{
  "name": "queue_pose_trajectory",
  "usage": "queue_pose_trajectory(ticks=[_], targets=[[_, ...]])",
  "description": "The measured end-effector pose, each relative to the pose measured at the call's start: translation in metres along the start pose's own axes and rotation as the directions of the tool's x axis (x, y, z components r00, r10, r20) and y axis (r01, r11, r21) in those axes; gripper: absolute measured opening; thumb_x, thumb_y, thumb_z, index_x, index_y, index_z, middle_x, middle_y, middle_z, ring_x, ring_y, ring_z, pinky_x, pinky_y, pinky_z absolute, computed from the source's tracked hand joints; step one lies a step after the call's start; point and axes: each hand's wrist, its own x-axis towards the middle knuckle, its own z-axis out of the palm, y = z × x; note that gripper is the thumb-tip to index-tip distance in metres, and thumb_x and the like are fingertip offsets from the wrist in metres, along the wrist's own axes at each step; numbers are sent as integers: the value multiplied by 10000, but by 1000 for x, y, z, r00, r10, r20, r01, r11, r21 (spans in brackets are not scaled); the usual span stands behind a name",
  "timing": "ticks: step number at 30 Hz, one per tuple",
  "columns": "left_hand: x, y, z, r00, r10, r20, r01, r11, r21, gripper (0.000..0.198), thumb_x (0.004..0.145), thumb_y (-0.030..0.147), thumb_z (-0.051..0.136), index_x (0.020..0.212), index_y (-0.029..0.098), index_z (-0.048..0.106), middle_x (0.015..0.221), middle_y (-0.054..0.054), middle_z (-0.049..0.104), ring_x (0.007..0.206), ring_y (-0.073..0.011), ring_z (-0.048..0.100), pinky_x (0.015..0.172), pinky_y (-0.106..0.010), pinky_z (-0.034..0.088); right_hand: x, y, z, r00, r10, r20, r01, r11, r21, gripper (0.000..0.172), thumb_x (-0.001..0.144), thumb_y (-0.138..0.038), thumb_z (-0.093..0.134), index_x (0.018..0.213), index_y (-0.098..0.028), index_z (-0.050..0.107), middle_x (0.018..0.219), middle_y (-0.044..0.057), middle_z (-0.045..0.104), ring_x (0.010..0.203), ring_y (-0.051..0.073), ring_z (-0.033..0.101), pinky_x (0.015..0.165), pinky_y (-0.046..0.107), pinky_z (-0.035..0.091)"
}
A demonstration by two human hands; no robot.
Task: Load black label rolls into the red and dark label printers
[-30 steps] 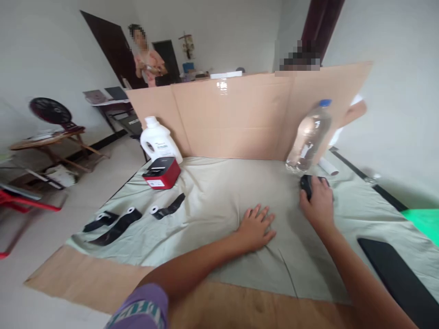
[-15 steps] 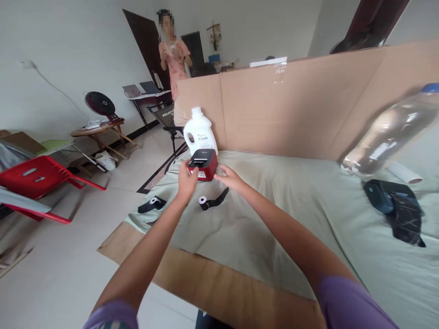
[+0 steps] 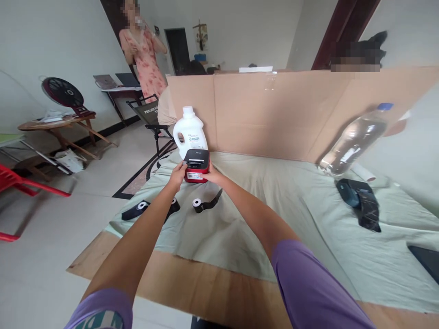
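Observation:
A small red and black label printer [image 3: 196,165], with a slot in its dark top and a white label on its front, stands on the green cloth. My left hand [image 3: 179,176] grips its left side, thumb near the top edge. From the right, my right hand [image 3: 212,175] holds the other side, fingers closed on the red body. Just behind the printer is a white jug [image 3: 190,132] with a handle. Nearer to me lies a black paper roll [image 3: 197,205] with its strip unrolled to the right. Two more black rolls lie by my left forearm, which partly covers one.
A cardboard panel [image 3: 260,119] stands along the back. At right, a clear bottle [image 3: 356,139] leans against it, near a dark device [image 3: 356,194] with a black strip. A person [image 3: 146,55] stands beyond the panel. A fan [image 3: 65,91] sits on a wooden table at left.
Both hands have closed in on the printer and now grip its sides; before, the right hand was open and apart from it. The printer has turned to face me. The camera view has shifted.

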Motion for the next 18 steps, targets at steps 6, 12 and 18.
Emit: queue_pose_trajectory(ticks=[6,12,18], targets=[[-49,18,36,983,140,116,-138,990,-20,429,916,358,612,1327,236,635,1357,-52,651,1285,-240,585,1107,-420,461,-38,-25,-42,991,-124,-41,129,983,132,1193,630,-377,884,1582,-316,168,1512,51,501,1353,285,509,1175,501,385],[-139,12,110,811,445,379,-485,875,11,619,942,505,566,1500,260,460,1516,-28,508,1437,-229,427,1218,-364,311,-139,-47,-105,884,-339,-322,363,932,14,1164,666,-431,869,1586,-319,164,1587,63,398,1417,261,443,1196,449,359],[-196,-40,161,708,465,531,-466,873,-143,747,930,468,601,1579,268,289,1623,-50,334,1485,-241,350,1243,-394,279,-232,-33,-140,840,-244,-484,184,968,-170,1062,724,-458,823,1573,-267,214,1542,122,453,1389,291,481,1171,502,386]])
